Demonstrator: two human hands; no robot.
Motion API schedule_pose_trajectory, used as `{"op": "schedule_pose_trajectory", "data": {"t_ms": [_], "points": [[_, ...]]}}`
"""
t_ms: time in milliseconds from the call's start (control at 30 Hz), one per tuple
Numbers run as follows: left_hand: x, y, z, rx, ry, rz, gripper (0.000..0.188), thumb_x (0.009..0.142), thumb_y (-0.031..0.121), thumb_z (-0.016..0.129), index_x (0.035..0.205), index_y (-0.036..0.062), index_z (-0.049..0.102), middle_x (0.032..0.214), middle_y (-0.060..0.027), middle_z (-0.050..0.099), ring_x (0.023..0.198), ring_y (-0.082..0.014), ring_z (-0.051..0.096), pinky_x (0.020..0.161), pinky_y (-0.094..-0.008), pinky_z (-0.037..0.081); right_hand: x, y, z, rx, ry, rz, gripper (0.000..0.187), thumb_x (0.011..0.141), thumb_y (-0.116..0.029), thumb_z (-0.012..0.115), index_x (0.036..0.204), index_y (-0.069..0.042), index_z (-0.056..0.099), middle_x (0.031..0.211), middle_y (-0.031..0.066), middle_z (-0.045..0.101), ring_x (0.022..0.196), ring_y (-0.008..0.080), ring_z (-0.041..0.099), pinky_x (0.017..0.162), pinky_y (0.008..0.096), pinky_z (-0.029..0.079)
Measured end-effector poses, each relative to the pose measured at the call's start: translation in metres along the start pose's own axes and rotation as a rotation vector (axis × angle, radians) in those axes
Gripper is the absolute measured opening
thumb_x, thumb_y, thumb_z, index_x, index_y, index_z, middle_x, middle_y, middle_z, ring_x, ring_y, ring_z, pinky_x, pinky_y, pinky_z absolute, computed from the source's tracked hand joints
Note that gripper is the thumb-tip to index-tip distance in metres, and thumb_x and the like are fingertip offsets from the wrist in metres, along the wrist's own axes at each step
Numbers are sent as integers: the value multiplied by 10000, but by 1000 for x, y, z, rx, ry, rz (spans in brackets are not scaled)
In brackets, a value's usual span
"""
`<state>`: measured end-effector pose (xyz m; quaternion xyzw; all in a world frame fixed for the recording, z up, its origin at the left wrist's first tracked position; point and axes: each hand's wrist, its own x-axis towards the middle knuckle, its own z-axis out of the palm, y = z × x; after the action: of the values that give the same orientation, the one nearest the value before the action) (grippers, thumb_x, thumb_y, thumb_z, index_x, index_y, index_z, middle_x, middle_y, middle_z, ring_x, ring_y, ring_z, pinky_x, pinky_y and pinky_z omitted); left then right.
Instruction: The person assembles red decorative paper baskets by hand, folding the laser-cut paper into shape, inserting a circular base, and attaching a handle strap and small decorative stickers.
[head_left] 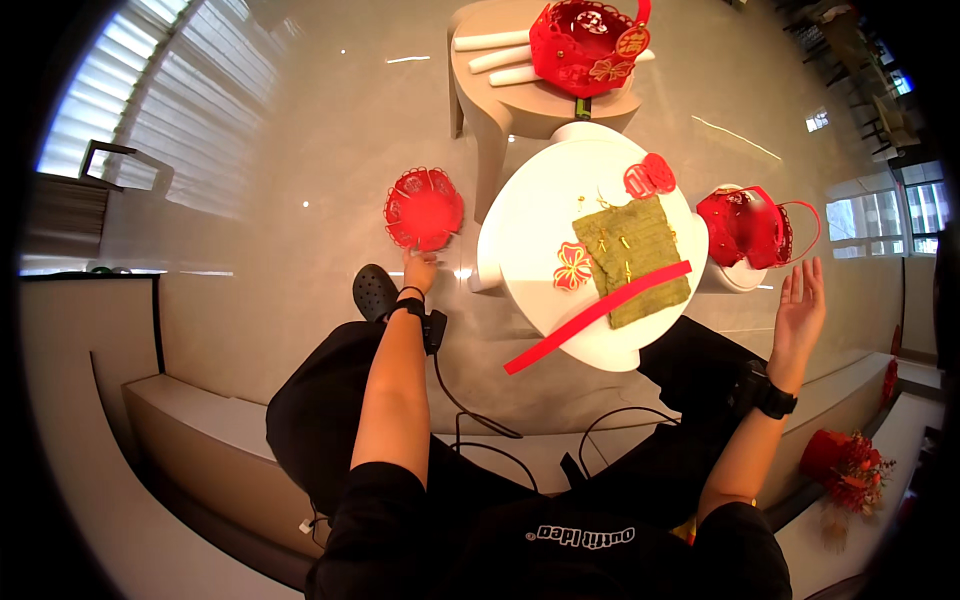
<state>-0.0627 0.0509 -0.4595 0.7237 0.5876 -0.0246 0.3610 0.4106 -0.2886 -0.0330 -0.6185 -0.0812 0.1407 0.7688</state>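
My left hand [420,270] pinches the near edge of a red felt basket body [424,210] with scalloped cut-out sides spread like petals. It is held out left of the round white table [530,190]. My right hand [803,302] is raised on the right, palm showing and fingers stretched, holding nothing. Just beyond its fingertips a red basket with a thin handle [745,225] sits on a small white stool. On the table a long red felt strip [600,318] lies across a greenish woven mat [640,240], with small gold fasteners on the mat.
A red-and-gold flower cutout [572,267] and red round cutouts [650,176] lie on the table. Farther off, a finished-looking red basket [583,50] and white rolls [500,60] rest on a beige chair [480,105]. A black cable [450,395] hangs from my left wrist.
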Motion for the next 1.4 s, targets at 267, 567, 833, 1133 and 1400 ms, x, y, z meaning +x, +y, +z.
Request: {"op": "schedule_pose_trajectory", "data": {"t_ms": [267, 567, 833, 1133, 1400], "points": [[48, 4, 60, 364, -376, 106, 444, 836, 198, 524, 1223, 13, 636, 1609, -188, 46, 1279, -405, 489, 1075, -432, 399, -4, 16, 31, -225, -70, 28, 504, 937, -191, 569, 1400, -31, 448, 1421, 98, 448, 1286, 187, 434, 1056, 317, 348], [19, 62, -101, 19, 341, 215, 447, 819, 44, 515, 1228, -137, 521, 1428, -288, 396, 1264, -422, 466, 1079, -433, 381, -21, 2, 58, -176, -242, -76, 383, 943, -107, 534, 1312, -3, 547, 1306, 77, 547, 1120, 143, 550, 948, 289, 434], [-99, 208, -311, 12, 895, 527, 391, 836, 1, 519, 1196, -151, 514, 1411, -281, 419, 1275, -426, 439, 1067, -427, 385, -40, -24, 96, -174, -461, -110, 229, 931, -99, 557, 1119, -7, 649, 1101, 47, 650, 997, 112, 596, 889, 262, 461], [-280, 350, -288, 259, 902, 1069, 370, 806, -58, 510, 1167, -137, 536, 1456, -192, 419, 1257, -350, 481, 1065, -456, 368, -87, -39, 188, 218, -1075, 124, 788, 903, -475, 651, 1496, -121, 273, 1380, 129, 486, 1193, 221, 539, 969, 346, 469], [-272, 354, -222, 488, 628, 1306, 249, 837, 34, 551, 1056, -70, 609, 1424, -103, 475, 1065, -235, 564, 1067, -451, 390, -66, -32, 155, 302, -960, 250, 976, 831, -657, 610, 1551, -188, 147, 1584, 59, 217, 1420, 234, 290, 1098, 454, 357]]}}
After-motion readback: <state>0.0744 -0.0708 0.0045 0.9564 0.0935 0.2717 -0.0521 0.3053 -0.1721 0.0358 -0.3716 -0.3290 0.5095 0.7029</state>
